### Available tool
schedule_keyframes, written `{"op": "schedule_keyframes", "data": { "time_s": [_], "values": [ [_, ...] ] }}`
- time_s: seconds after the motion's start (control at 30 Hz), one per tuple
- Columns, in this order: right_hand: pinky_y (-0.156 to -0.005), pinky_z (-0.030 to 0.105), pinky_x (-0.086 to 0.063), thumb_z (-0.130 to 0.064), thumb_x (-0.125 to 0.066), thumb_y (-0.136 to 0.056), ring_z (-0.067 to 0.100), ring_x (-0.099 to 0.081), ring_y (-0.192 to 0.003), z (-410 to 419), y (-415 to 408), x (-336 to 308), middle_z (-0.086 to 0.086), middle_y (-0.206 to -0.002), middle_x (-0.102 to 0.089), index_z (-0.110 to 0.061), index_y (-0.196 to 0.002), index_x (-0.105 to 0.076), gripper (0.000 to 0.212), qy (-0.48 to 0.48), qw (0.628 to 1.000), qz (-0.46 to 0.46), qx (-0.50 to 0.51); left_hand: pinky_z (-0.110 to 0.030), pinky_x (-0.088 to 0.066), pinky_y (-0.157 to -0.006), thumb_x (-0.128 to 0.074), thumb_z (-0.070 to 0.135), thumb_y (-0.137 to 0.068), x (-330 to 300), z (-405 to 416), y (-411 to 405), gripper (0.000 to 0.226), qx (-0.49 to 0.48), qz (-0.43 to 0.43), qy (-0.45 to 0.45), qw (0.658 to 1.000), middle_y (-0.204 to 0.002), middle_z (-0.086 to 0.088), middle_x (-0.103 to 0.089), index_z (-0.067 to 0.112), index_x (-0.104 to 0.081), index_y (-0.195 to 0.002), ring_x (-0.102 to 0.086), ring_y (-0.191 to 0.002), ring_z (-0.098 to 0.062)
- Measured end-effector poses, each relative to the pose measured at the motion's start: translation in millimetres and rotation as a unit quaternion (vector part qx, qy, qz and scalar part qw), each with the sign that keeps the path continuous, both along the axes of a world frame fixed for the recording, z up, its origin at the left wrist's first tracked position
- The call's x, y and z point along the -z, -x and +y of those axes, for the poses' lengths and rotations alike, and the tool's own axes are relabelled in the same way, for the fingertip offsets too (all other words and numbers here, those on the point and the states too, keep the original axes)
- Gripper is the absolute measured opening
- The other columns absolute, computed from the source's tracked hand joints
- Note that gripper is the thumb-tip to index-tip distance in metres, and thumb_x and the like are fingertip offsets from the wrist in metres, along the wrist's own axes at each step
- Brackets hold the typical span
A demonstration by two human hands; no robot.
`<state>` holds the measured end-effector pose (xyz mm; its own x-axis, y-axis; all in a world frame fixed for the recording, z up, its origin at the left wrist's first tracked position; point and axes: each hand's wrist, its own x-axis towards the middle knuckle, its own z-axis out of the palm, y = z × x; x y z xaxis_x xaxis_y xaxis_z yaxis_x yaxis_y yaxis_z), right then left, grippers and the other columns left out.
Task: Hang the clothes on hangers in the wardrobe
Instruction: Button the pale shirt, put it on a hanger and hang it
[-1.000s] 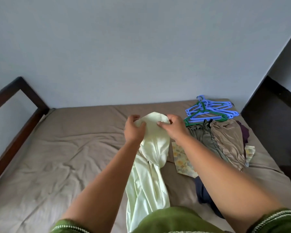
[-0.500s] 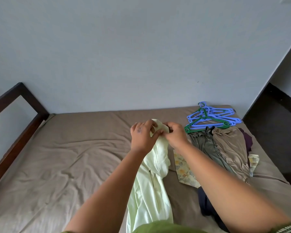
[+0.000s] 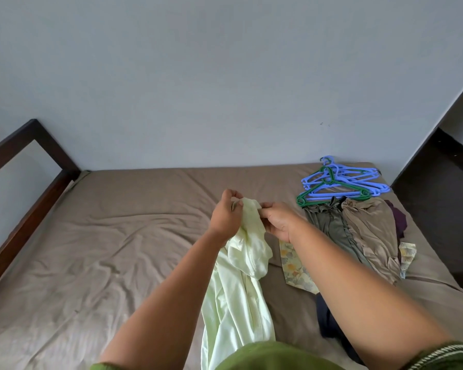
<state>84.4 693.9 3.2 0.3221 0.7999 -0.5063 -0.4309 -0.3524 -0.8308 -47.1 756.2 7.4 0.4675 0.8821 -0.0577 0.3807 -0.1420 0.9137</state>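
Both hands, left point(image 3: 226, 216) and right point(image 3: 277, 222), pinch the top edge of a pale green garment point(image 3: 241, 276), held up over the bed point(image 3: 118, 236) with its lower part trailing toward the person. Looks like she's sorting out the neckline first, so a hanger is needed next. More clothes point(image 3: 358, 236) lie to the right, and the hangers point(image 3: 340, 182) sit piled beyond them, no wardrobe in view.

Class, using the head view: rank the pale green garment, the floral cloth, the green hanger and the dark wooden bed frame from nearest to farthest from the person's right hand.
1. pale green garment: pinched by the right hand itself.
2. floral cloth: just below that hand, on the bed.
3. green hanger: beyond and to the right, near the wall.
4. dark wooden bed frame: far left edge.
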Motion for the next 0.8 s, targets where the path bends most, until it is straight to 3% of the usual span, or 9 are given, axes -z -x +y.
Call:
{"op": "schedule_keyframes", "data": {
  "time_s": [0.1,0.23,0.33,0.43,0.5,0.57,0.63,0.7,0.8],
  "values": [
    [-0.049,0.020,-0.047,-0.007,-0.073,-0.083,0.012,-0.059,-0.060,5.1,-0.1,2.3,0.005,-0.078,-0.068,-0.012,-0.088,-0.068,0.009,0.035,0.995,-0.077,0.047,-0.030,-0.055,-0.072,-0.066,0.042,-0.087,3.6,0.2,4.2,0.028,-0.004,-0.004,0.033,0.999,-0.100,0.001,-0.067,0.021,-0.063,-0.106,-0.063,-0.086,-0.014],
    [-0.050,0.020,-0.042,-0.011,-0.074,-0.083,0.008,-0.054,-0.054,4.4,-6.3,4.5,0.002,-0.073,-0.065,-0.013,-0.086,-0.067,0.008,0.056,0.983,-0.156,0.072,-0.018,-0.047,-0.056,-0.084,0.043,-0.069,1.1,-0.1,15.6,0.035,0.052,-0.016,-0.007,0.998,-0.083,0.008,-0.064,0.021,-0.066,-0.090,-0.057,-0.066,-0.004],
    [-0.051,0.019,-0.043,-0.010,-0.074,-0.083,0.008,-0.049,-0.054,2.7,-12.5,-0.2,0.002,-0.073,-0.061,-0.010,-0.085,-0.064,0.011,0.053,0.985,-0.152,0.061,-0.021,-0.037,-0.058,-0.076,0.043,-0.079,1.1,7.9,25.2,0.030,0.068,0.085,-0.144,0.983,-0.067,0.010,-0.059,0.018,-0.060,-0.080,-0.052,-0.060,-0.005],
    [-0.054,0.016,-0.054,-0.007,-0.070,-0.086,0.010,-0.057,-0.067,1.2,-11.0,-7.9,0.005,-0.085,-0.062,-0.004,-0.096,-0.061,0.014,0.077,0.990,-0.122,-0.012,-0.030,-0.035,-0.065,-0.056,0.044,-0.094,3.8,9.5,27.3,0.028,-0.003,0.163,-0.243,0.956,-0.078,-0.001,-0.066,0.015,-0.054,-0.091,-0.059,-0.076,-0.025],
    [-0.059,0.017,-0.057,-0.004,-0.065,-0.089,0.014,-0.061,-0.079,2.1,-5.4,-11.6,0.011,-0.102,-0.062,0.002,-0.105,-0.059,0.018,0.100,0.989,-0.094,-0.059,-0.032,-0.034,-0.066,-0.050,0.044,-0.097,3.7,5.9,23.5,0.030,-0.028,0.208,-0.247,0.946,-0.086,-0.006,-0.067,0.013,-0.052,-0.098,-0.058,-0.084,-0.030],
    [-0.060,0.020,-0.058,-0.001,-0.061,-0.091,0.018,-0.061,-0.089,4.1,1.2,-13.1,0.016,-0.115,-0.058,0.006,-0.110,-0.057,0.021,0.116,0.988,-0.061,-0.083,-0.031,-0.034,-0.069,-0.053,0.045,-0.095,4.8,3.3,19.5,0.031,-0.036,0.227,-0.200,0.952,-0.092,-0.005,-0.065,0.014,-0.055,-0.100,-0.056,-0.090,-0.027],
    [-0.060,0.021,-0.058,0.000,-0.057,-0.093,0.019,-0.059,-0.089,5.3,7.8,-13.0,0.015,-0.110,-0.058,0.005,-0.101,-0.059,0.009,0.119,0.989,-0.013,-0.087,-0.030,-0.039,-0.071,-0.060,0.045,-0.091,5.6,1.5,16.3,0.028,-0.043,0.209,-0.111,0.971,-0.092,0.001,-0.064,0.017,-0.060,-0.096,-0.057,-0.088,-0.021],
    [-0.057,0.022,-0.058,0.000,-0.053,-0.095,0.019,-0.059,-0.087,7.1,12.0,-9.1,0.015,-0.106,-0.059,0.005,-0.094,-0.059,0.008,0.102,0.994,0.031,-0.036,-0.029,-0.047,-0.068,-0.069,0.037,-0.087,8.3,1.9,14.4,0.020,-0.054,0.111,0.021,0.992,-0.087,0.002,-0.065,0.018,-0.063,-0.089,-0.060,-0.079,-0.017],
    [-0.050,0.021,-0.056,-0.002,-0.055,-0.095,0.025,-0.060,-0.096,10.7,14.2,3.3,0.022,-0.125,-0.055,0.009,-0.112,-0.056,0.021,0.067,0.993,0.068,0.073,-0.037,-0.058,-0.075,-0.074,0.016,-0.084,5.1,1.2,16.2,0.008,-0.051,-0.014,0.189,0.981,-0.091,-0.010,-0.071,0.014,-0.066,-0.084,-0.068,-0.079,-0.023]
  ]
}}
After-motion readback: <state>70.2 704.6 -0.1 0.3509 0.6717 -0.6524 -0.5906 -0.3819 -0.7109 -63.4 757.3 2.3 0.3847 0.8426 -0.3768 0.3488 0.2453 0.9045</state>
